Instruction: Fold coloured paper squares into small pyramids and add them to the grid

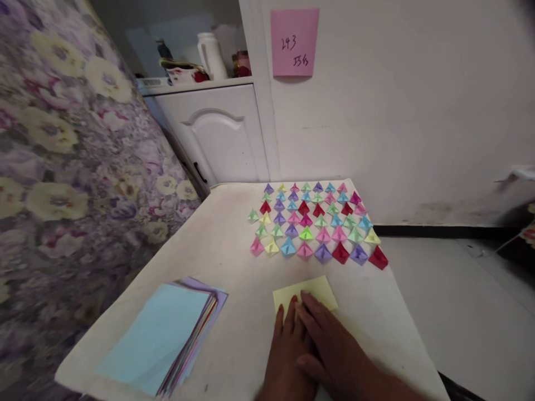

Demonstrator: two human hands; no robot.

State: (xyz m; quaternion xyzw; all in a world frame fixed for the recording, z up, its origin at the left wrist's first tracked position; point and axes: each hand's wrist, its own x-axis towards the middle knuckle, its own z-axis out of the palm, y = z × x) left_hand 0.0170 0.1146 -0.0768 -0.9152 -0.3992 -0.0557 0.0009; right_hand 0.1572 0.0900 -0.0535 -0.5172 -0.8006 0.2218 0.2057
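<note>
Pressing both hands flat on the yellow paper (307,293) at the desk's (234,245) near edge: our left hand (288,351) beside our right hand (334,351), right partly overlapping. Neither grip closes on anything; fingers lie extended. Paper stack (163,334) sits left, folded paper shapes (313,223) in rows beyond.

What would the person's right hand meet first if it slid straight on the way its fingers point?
The right hand lies on the pale yellow paper sheet, fingers pointing up-left. Past its far edge, probably bare white table, then the rows of small folded paper shapes.
</note>
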